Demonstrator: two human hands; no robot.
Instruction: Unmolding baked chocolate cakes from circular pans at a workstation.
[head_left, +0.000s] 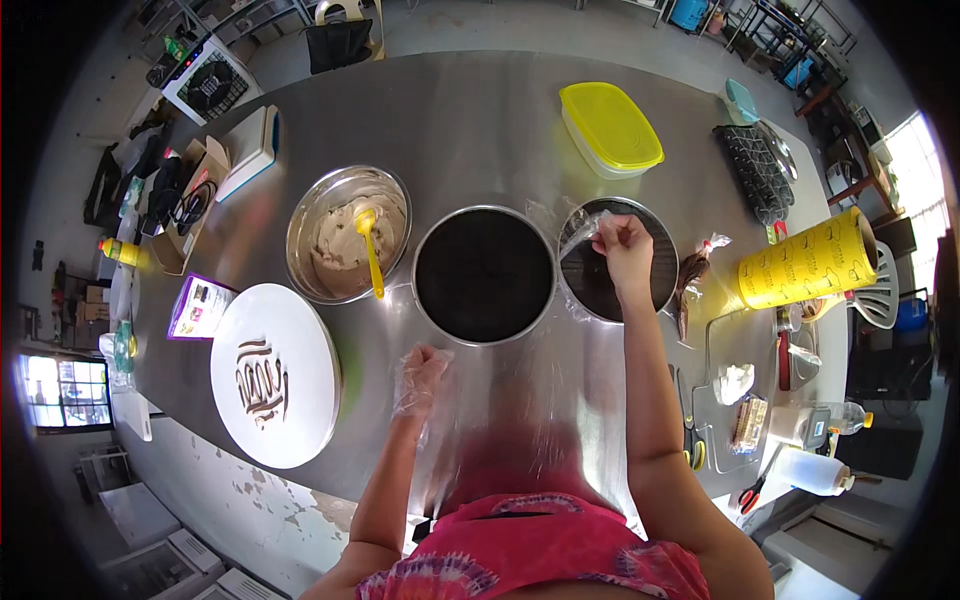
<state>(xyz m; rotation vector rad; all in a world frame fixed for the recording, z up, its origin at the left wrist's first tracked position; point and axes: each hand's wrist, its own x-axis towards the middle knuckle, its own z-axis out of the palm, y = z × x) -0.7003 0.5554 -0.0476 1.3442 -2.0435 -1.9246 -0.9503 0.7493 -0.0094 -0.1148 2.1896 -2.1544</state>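
My right hand (628, 251) is bare and pinches a piece of clear plastic film (583, 234) above the right round metal pan (677, 262). A dark layer, likely chocolate cake, fills that pan, partly hidden by my hand and the film. Left of it stands a larger round metal pan (415, 274) with a dark, smooth cake-like layer (484, 274). In a clear plastic glove, my left hand (422, 379) is curled into a fist near the pan's lower left. A steel bowl (301, 244) holds light brown cream (337, 244) and a yellow spatula (373, 259).
At left lies a white round board (307, 405) with dark piped lines. A lidded plastic container (613, 127) stands at the far side. On the right are a filled piping bag (691, 274), a yellow roll (810, 259), scissors (696, 450) and a clear bottle (814, 472).
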